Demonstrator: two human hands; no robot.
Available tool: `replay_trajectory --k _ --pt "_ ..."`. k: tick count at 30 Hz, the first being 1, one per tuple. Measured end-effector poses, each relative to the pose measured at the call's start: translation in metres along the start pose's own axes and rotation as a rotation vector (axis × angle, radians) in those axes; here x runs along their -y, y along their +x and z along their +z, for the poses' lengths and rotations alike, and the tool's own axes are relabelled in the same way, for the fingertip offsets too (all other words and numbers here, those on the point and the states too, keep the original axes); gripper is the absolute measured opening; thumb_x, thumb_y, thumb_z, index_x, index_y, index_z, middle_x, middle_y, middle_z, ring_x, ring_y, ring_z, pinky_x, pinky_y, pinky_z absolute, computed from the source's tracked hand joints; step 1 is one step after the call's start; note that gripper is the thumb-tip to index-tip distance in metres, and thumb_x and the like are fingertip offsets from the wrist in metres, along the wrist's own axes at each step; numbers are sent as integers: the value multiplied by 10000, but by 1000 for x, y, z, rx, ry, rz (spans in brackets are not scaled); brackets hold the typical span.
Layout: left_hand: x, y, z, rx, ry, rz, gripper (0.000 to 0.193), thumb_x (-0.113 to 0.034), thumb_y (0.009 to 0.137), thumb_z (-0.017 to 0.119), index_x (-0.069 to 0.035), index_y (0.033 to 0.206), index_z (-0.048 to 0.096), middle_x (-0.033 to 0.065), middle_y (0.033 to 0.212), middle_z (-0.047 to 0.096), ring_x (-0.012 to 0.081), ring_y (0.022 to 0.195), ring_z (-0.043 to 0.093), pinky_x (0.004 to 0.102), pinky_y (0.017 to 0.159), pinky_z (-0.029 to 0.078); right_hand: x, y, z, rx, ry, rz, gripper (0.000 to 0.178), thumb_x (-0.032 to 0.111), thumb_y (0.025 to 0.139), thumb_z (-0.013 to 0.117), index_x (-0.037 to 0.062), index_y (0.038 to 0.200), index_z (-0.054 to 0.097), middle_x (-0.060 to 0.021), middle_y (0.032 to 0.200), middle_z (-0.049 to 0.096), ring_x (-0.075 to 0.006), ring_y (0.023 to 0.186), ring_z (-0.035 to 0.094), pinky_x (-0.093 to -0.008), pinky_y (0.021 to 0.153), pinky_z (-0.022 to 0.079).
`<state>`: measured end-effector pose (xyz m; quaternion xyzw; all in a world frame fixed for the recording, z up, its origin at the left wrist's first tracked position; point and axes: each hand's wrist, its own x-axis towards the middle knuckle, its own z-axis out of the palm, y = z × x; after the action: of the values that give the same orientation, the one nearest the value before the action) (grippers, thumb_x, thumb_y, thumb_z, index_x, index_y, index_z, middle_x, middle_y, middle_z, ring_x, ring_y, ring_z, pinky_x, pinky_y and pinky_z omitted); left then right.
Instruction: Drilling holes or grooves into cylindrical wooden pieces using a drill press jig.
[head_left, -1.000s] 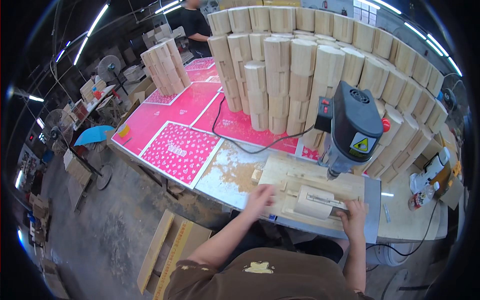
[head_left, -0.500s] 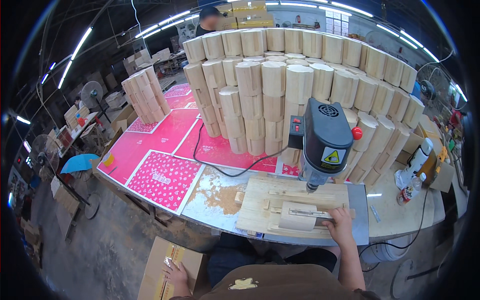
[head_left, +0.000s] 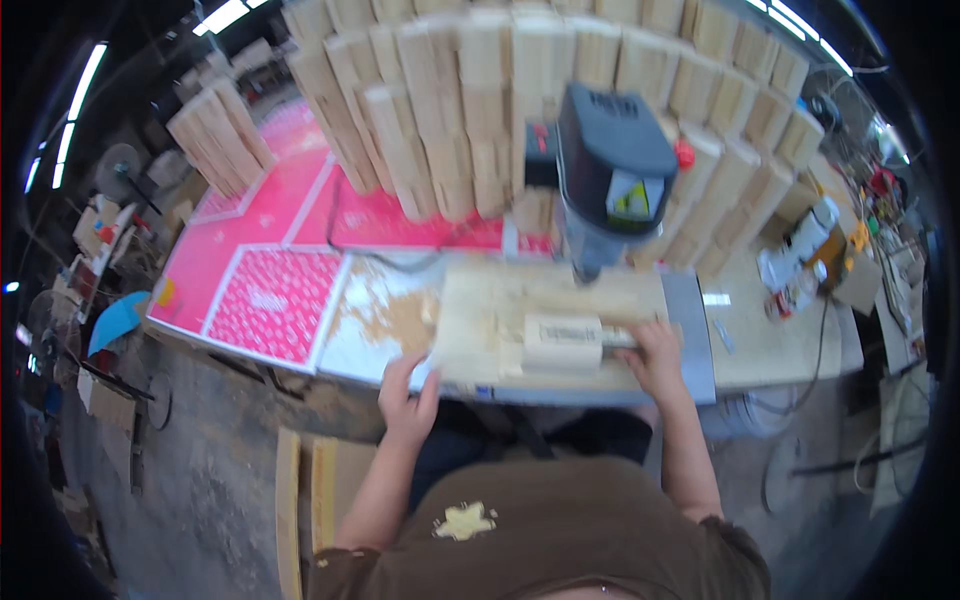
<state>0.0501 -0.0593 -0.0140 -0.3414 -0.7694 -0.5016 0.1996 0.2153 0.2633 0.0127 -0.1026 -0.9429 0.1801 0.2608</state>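
Note:
My left hand (head_left: pixel 408 400) is raised at the front edge of the table, beside the left end of a wooden board (head_left: pixel 470 305). Its fingers are apart and hold nothing. On the board lies a pale wooden block (head_left: pixel 560 356) with a rounded top, between wooden strips. My right hand (head_left: pixel 656 358) is closed at the block's right end, its fingers around a narrow strip (head_left: pixel 617 338) that reaches toward the block. Blur hides what the strip is made of. Just behind the block stands a dark bench drill (head_left: pixel 615 165), its chuck above the board.
Tall stacks of similar wooden blocks (head_left: pixel 435 110) line the back. Pink printed sheets (head_left: pixel 275 305) cover the left of the table, with sawdust (head_left: pixel 395 315) beside the board. Bottles (head_left: pixel 797 290) stand at the right. An open cardboard box (head_left: pixel 325 490) sits below the left forearm.
My left hand has come up from the cardboard box to the table edge by the board. The view has tipped downward. My right hand stays at the block's right end.

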Motion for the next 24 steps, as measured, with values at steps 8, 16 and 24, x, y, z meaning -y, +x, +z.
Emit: replay_trajectory --k 8,16,24 --pt "-25 22 97 451 -58 113 621 -204 606 787 10 1138 548 161 1130 548 340 1042 501 387 892 412 1 18 1 29 -12 24 336 86 637 719 37 943 586 -120 877 578 -338 861 513 -400 755 416" --pt "-26 14 147 339 174 26 694 -280 571 795 -55 1178 546 104 1010 567 271 990 500 423 891 293 -32 36 5 -8 -100 80 363 61 632 730 65 971 599 -93 878 574 -308 840 509 -383 752 428" --pt "12 36 132 354 96 -7 544 -270 556 798 -131 1055 632 24 900 574 233 959 501 392 866 292 -11 53 26 -56 -18 58 365 72 640 743 59 972 593 -97 926 595 -311 891 528 -376 780 440"
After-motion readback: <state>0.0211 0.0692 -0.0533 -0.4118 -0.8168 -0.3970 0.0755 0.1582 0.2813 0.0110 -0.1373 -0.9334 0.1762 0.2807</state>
